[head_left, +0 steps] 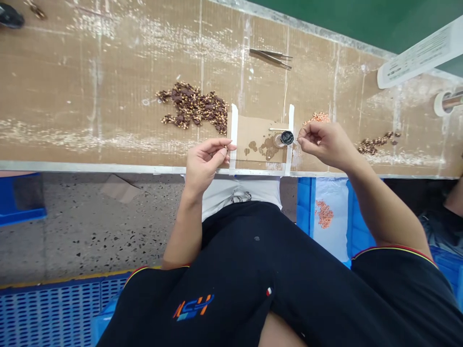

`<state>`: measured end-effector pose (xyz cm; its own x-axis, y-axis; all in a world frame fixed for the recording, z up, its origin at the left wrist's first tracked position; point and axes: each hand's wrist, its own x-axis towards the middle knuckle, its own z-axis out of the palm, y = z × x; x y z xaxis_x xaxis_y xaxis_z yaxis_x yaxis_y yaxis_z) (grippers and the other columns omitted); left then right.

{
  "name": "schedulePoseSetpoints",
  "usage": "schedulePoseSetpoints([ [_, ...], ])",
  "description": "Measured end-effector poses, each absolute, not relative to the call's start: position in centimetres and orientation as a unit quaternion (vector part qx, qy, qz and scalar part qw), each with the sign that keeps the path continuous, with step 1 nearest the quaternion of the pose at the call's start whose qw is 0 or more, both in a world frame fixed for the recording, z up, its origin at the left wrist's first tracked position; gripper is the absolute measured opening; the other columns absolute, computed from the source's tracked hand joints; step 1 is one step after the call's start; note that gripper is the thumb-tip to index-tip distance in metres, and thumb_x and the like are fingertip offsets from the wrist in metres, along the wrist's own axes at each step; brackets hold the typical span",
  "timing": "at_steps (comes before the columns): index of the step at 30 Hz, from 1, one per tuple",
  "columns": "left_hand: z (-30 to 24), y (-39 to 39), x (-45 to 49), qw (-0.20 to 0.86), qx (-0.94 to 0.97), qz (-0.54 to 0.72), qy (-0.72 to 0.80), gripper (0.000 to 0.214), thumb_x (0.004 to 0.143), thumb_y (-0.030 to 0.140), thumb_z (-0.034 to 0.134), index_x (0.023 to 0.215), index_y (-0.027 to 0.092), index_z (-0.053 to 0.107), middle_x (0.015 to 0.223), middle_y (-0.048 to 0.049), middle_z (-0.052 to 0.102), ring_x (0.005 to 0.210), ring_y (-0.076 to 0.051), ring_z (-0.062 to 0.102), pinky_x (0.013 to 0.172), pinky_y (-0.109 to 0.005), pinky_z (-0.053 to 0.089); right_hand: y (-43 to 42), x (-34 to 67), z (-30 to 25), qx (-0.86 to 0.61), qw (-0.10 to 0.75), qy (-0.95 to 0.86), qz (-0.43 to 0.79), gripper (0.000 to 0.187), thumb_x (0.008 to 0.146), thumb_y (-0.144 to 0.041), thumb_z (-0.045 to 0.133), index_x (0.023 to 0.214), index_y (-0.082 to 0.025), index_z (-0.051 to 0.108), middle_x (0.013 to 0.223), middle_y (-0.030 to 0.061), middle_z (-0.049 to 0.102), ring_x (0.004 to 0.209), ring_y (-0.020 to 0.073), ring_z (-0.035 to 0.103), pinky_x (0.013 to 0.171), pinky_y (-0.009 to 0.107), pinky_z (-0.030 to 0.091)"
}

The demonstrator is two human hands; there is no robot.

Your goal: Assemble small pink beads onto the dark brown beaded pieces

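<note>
My left hand point(205, 164) is at the table's near edge, thumb and fingers pinched together. A tiny piece shows at its fingertips, too small to name. Just beyond it lies a heap of small brown-and-gold pieces point(195, 105). My right hand point(327, 144) is closed in a pinch beside a small pile of orange pieces point(320, 117); whatever its fingertips hold is hidden. Between the hands, a cardboard pad point(249, 129) with wet-looking stains is edged by two white tape strips. On it stand a small round pot with a black top point(287, 138) and a thin pale stick point(278, 129).
Tweezers point(271, 58) lie farther back. More brown-and-gold pieces point(376, 143) are at the right, below a white bottle point(419, 53). A blue crate point(306, 202) under the table holds orange pieces on a white sheet. Part of another person point(454, 200) shows at the right edge.
</note>
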<state>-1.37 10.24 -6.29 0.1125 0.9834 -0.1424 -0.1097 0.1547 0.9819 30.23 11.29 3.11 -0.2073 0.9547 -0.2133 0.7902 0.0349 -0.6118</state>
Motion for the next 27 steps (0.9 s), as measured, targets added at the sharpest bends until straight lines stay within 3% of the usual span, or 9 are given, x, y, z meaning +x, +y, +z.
schedulePoseSetpoints([
  [7, -6.4, 9.8, -2.0, 0.631, 0.435, 0.458, 0.450, 0.016, 0.083, 0.031, 0.078, 0.098, 0.024, 0.075, 0.089, -0.0038, 0.083, 0.066, -0.013, 0.070, 0.065, -0.029, 0.065, 11.6, 28.4, 3.4, -0.605, 0.013, -0.773, 0.188, 0.010, 0.087, -0.017, 0.060, 0.081, -0.025, 0.059, 0.073, 0.0037, 0.067, 0.065, 0.0192, 0.060, 0.068, 0.035, 0.048],
  [13, -6.1, 9.7, -2.0, 0.644, 0.424, 0.454, 0.446, 0.017, 0.083, 0.028, 0.078, 0.098, 0.022, 0.075, 0.089, -0.0045, 0.085, 0.067, -0.013, 0.072, 0.066, -0.029, 0.065, 12.0, 28.6, 3.0, -0.592, 0.003, -0.788, 0.167, 0.011, 0.088, -0.018, 0.061, 0.080, -0.025, 0.060, 0.072, 0.0048, 0.070, 0.064, 0.0205, 0.062, 0.067, 0.036, 0.048],
  [23, -5.8, 9.7, -2.1, 0.656, 0.413, 0.469, 0.424, 0.027, 0.084, 0.037, 0.085, 0.104, 0.019, 0.088, 0.097, -0.0084, 0.088, 0.068, -0.011, 0.071, 0.068, -0.026, 0.065, 12.2, 27.7, 3.2, -0.594, -0.031, -0.793, 0.132, 0.018, 0.083, -0.012, 0.061, 0.076, -0.026, 0.053, 0.067, 0.0016, 0.064, 0.065, 0.0201, 0.060, 0.067, 0.034, 0.044],
  [27, -6.1, 9.7, -2.2, 0.666, 0.412, 0.473, 0.405, 0.027, 0.087, 0.039, 0.086, 0.108, 0.022, 0.090, 0.101, -0.0089, 0.089, 0.068, -0.011, 0.071, 0.068, -0.025, 0.065, 12.7, 27.2, 3.8, -0.577, -0.065, -0.807, 0.108, 0.022, 0.083, -0.011, 0.059, 0.073, -0.026, 0.048, 0.062, 0.0002, 0.055, 0.059, 0.0187, 0.052, 0.063, 0.034, 0.037],
])
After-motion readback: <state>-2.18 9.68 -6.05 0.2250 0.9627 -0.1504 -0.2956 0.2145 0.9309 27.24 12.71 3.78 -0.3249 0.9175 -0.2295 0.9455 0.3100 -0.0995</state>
